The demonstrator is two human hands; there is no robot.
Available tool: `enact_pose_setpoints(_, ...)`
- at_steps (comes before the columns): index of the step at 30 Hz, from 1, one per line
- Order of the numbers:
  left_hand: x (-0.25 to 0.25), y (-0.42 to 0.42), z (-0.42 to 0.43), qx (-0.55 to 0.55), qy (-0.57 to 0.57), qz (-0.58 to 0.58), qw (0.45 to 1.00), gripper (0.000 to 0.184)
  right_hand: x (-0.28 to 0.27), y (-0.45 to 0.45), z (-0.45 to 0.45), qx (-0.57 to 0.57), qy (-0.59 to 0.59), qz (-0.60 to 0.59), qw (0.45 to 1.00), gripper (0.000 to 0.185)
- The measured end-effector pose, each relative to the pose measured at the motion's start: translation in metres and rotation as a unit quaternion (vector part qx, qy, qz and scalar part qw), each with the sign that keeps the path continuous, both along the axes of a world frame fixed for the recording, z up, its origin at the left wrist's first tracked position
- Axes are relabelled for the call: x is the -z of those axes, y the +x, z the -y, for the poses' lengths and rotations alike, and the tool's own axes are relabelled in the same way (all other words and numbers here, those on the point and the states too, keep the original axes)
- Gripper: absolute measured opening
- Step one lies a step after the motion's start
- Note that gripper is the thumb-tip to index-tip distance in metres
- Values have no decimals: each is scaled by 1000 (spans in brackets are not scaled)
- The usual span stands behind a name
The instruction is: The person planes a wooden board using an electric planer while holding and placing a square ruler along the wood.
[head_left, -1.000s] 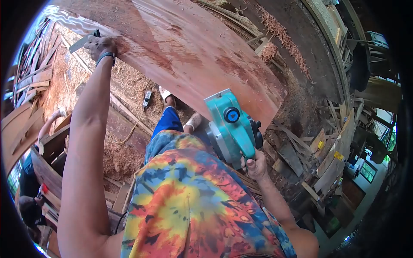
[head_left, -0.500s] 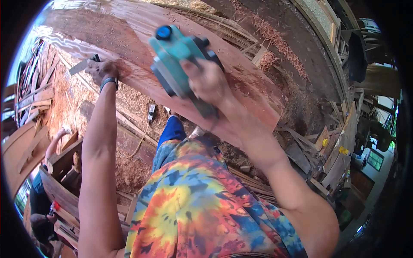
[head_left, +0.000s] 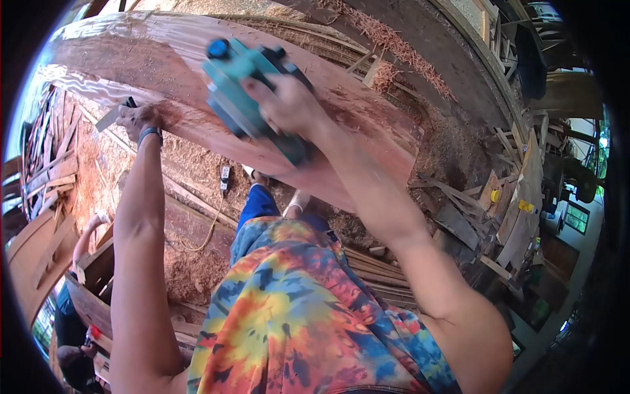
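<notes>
A teal electric planer point(head_left: 231, 82) sits on the upper face of a wide reddish plank point(head_left: 367, 154), a little blurred by motion. My right hand point(head_left: 289, 105) is wrapped round its top handle. Over the plank's near edge, at the left, is my left hand point(head_left: 140, 119), closed on a try square with a thin metal blade point(head_left: 109, 119) and a dark stock. Part of the square is hidden by my fingers. Wood shavings lie scattered over the plank.
A power-cord connector point(head_left: 224, 176) with a yellow cord lies on the sawdust by my feet. Curled shavings point(head_left: 420, 56) cover a dark timber beyond the plank. Scrap wood point(head_left: 459, 223) is piled at right. Another person point(head_left: 72, 315) is at lower left beside a wooden box.
My right hand has slid the planer leftward along the plank. My left hand keeps hold of the try square at the edge. The whole view has shifted slightly.
</notes>
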State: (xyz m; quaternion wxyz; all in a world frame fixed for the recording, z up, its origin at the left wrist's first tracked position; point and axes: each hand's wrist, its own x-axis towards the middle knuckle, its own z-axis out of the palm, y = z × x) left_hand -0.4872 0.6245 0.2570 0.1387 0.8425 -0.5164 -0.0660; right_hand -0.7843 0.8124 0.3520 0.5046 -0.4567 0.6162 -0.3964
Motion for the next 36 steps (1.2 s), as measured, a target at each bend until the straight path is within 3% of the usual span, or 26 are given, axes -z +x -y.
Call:
enact_pose_setpoints(5, -3, 0, -2, 1, -7, -2, 1000, 50, -19, -52, -218, 10, 79, -17, 997, 74)
enact_pose_setpoints(8, 3, 0, 1, -4, -22, -2, 1000, 50, -26, -66, -324, 62, 141, 60, 986, 89)
enact_pose_setpoints(13, 12, 3, 2, 6, -33, 6, 999, 49, -28, -70, -371, 124, 181, 87, 972, 99)
enact_pose_setpoints(21, 12, 2, 2, -14, -46, -19, 999, 54, -22, -63, -224, 82, 112, 106, 985, 93)
enact_pose_setpoints(25, 19, 6, 4, -6, -66, -27, 997, 59, -16, -60, -121, 63, 59, 87, 992, 77)
enact_pose_setpoints(31, 12, 3, 4, -11, -46, -36, 998, 63, -8, -42, 52, 14, 14, 112, 994, 76)
enact_pose_setpoints(36, 6, 2, 1, -4, -37, -42, 998, 62, 4, 16, 140, 55, -22, 150, 987, 74)
